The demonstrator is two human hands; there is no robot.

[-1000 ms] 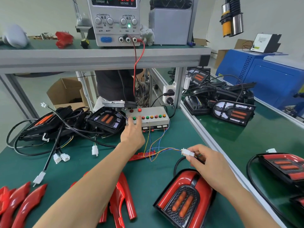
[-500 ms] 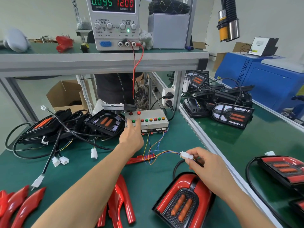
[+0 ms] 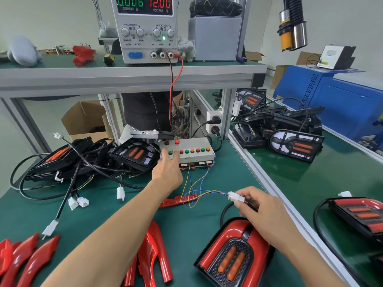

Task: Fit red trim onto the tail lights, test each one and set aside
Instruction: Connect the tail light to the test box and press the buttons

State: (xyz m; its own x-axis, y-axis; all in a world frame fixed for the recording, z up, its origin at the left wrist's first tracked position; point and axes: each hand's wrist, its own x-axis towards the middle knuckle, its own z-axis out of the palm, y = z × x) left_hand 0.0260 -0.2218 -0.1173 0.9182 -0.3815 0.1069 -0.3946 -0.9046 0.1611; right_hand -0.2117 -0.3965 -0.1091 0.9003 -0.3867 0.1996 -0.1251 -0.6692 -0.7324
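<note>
Current reading on the power supply (image 3: pixel 145 30) is falling from 0.095 to 0.006 A, voltage holding at 12.00. Left hand (image 3: pixel 166 171) is reaching to the button box (image 3: pixel 192 151), straight fingers touching its button row. Right hand (image 3: pixel 262 206) is pinching the white connector (image 3: pixel 235 197) joined to coloured wires. Tail light (image 3: pixel 232 257) with red trim is lying on the green surface (image 3: pixel 103 214) below that hand. Loose red trim pieces (image 3: pixel 154 251) are lying nearby.
</note>
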